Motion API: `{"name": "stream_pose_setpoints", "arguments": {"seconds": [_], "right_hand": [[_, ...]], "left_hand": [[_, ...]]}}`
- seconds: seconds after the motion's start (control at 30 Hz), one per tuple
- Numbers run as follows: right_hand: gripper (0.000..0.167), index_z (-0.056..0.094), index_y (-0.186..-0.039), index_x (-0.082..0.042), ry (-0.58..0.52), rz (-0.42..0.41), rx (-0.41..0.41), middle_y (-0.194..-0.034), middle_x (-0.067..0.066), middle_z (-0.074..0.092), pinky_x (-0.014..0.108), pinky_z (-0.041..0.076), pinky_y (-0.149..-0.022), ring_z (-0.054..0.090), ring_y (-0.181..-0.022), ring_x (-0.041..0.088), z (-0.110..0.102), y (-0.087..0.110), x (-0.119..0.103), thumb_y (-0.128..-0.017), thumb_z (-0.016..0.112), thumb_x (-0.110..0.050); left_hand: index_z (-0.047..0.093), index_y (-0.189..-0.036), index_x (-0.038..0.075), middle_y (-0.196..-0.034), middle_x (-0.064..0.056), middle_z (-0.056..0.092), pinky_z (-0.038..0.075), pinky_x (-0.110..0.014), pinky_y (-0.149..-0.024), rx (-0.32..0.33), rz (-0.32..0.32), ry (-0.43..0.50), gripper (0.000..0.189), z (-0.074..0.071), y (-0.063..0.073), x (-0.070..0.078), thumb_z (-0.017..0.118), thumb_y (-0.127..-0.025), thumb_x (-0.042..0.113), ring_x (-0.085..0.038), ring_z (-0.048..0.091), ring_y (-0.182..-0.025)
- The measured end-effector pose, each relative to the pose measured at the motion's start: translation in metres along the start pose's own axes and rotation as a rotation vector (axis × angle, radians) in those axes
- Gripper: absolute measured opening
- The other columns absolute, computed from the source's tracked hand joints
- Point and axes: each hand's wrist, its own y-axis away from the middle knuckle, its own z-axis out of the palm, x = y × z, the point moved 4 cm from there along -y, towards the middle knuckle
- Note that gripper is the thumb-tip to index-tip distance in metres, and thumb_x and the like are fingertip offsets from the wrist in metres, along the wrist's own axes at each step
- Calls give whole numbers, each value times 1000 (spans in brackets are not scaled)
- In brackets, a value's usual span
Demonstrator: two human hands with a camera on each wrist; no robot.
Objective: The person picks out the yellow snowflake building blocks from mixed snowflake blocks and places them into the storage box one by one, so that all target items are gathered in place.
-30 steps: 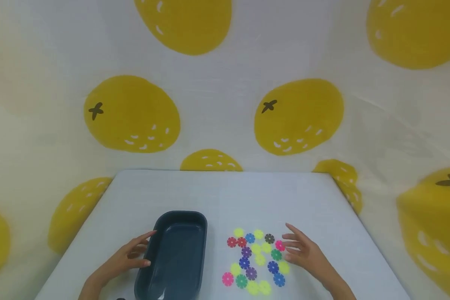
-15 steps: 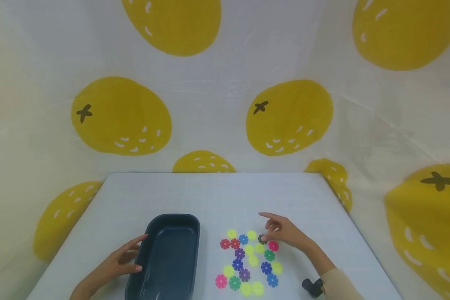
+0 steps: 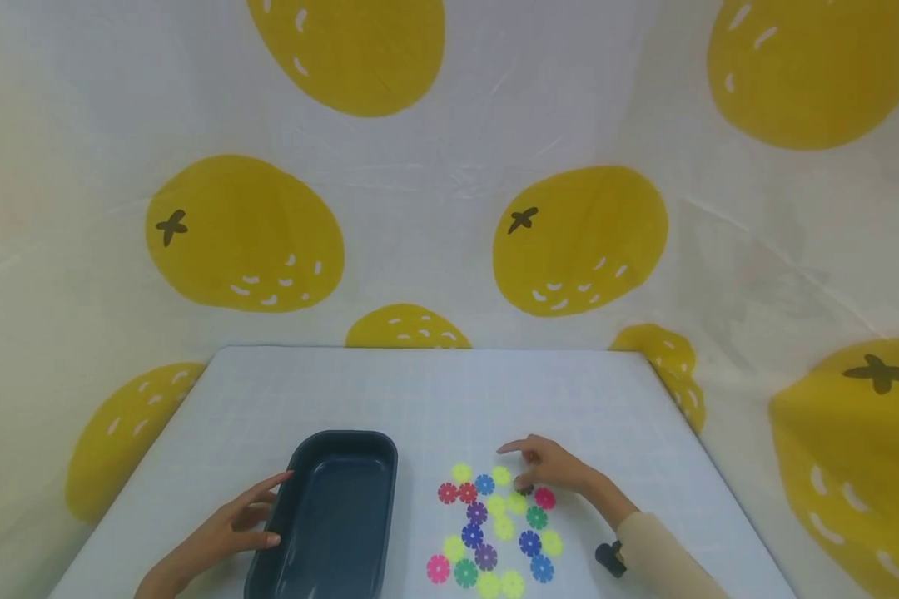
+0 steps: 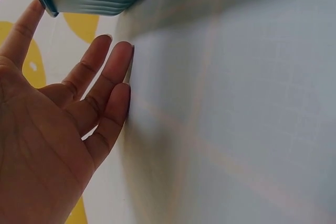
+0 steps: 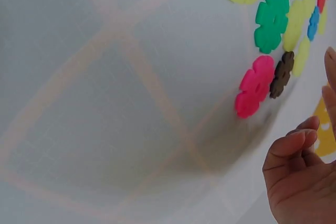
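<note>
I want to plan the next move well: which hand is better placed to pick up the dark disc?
Probably the right hand: it hovers close to the dark disc. The left hand is at the tray, which stands between it and the discs.

The head camera looks forward and down across the white rectangular worktop (image 3: 569, 391) from its near side. The 2 wrist cameras sit low and close to the worktop, views rolled steeply. Left wrist and head views share the glossy dark-blue rounded-rectangular tray (image 3: 337, 524); right wrist and head views share the multicoloured flower-shaped discs (image 3: 504, 528).
</note>
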Motion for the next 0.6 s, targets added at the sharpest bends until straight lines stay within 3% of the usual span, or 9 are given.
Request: {"name": "stream_pose_setpoints", "arguments": {"seconds": [0.33,0.6], "right_hand": [[42,69,-122,-25,57,-38,-7,-102,-2,56,40,51,-85,49,-93,17,13,-12,7,-82,80,-22],[39,70,-120,-24,83,-65,11,-100,-2,56,36,51,-82,49,-92,16,18,-14,11,-83,80,-20]], "left_hand": [[23,-157,16,-151,-33,35,47,-68,-94,-5,-15,3,89,0,-1,0,76,-86,30,-50,48,-128],[22,-158,19,-155,-31,30,48,-67,-94,-4,-22,26,88,1,-1,-2,75,-88,29,-49,46,-129]]}}
